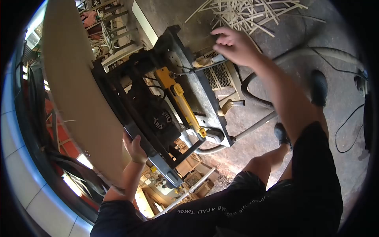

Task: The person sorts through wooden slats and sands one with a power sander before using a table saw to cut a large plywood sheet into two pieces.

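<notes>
A large pale board (pixel 81 94) rises along the left of the view and looks curved through the lens. My left hand (pixel 135 150) is at its near edge, against the dark rail of a black-framed machine (pixel 158 156). The fingers press on the board and the thumb points up; their tips are partly hidden. My right hand (pixel 235 45) is stretched out above the floor past the machine's far side, slightly blurred, fingers apart and partly bent, holding nothing. Below it is a tool with a tan handle (pixel 203 62). A long yellow part (pixel 181 100) is mounted on the machine.
Thin wood strips (pixel 241 14) are heaped on the floor at the top. A grey hose (pixel 331 51) curves across the right, and a black cable (pixel 337 132) lies nearby. A vented crate-like box (pixel 219 77) stands beside the machine. Wood pieces (pixel 193 177) sit underneath.
</notes>
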Demonstrator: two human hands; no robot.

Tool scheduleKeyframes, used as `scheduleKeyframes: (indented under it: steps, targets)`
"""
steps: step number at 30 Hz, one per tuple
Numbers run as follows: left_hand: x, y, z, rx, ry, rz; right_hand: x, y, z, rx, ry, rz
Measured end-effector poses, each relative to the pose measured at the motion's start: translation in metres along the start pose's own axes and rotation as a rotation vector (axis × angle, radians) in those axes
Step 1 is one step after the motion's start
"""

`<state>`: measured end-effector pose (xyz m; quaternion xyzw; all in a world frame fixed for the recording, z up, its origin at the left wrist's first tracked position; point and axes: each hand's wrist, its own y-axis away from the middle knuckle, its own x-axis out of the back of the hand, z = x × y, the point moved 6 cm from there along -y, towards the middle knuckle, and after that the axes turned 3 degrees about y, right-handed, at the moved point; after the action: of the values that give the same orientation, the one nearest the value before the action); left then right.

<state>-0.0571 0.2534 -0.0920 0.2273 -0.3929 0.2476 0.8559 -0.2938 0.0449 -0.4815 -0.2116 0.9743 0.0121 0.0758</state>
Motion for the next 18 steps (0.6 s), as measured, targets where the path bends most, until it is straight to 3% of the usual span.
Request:
scheduleKeyframes:
  steps: [2, 5, 7, 8, 10, 14, 16, 18]
  targets:
    - [-0.021, 0.003, 0.012, -0.009, 0.049, -0.025, -0.035, -0.024, -0.035, -0.111, -0.116, -0.043]
    - [0.004, -0.001, -0.003, -0.088, -0.105, 0.098, -0.089, -0.081, -0.095, 0.116, -0.028, -0.023]
    - [0.008, -0.001, -0.008, -0.085, -0.038, 0.050, -0.140, -0.123, -0.122, -0.026, 0.058, -0.172]
    - [0.000, -0.001, -0.002, -0.092, -0.020, 0.057, -0.158, -0.136, -0.133, 0.020, -0.002, -0.215]
    - [-0.016, 0.002, 0.007, -0.062, 0.022, 0.056, -0.218, -0.171, -0.130, 0.039, 0.042, -0.151]
    - [-0.001, -0.006, 0.000, -0.024, -0.024, 0.033, -0.271, -0.195, -0.136, -0.073, 0.076, -0.174]
    - [0.001, -0.002, -0.001, -0.062, -0.066, 0.034, -0.290, -0.211, -0.125, -0.021, 0.146, -0.250]
    - [0.004, -0.002, -0.005, -0.091, -0.089, 0.024, -0.285, -0.217, -0.122, -0.095, 0.142, -0.463]
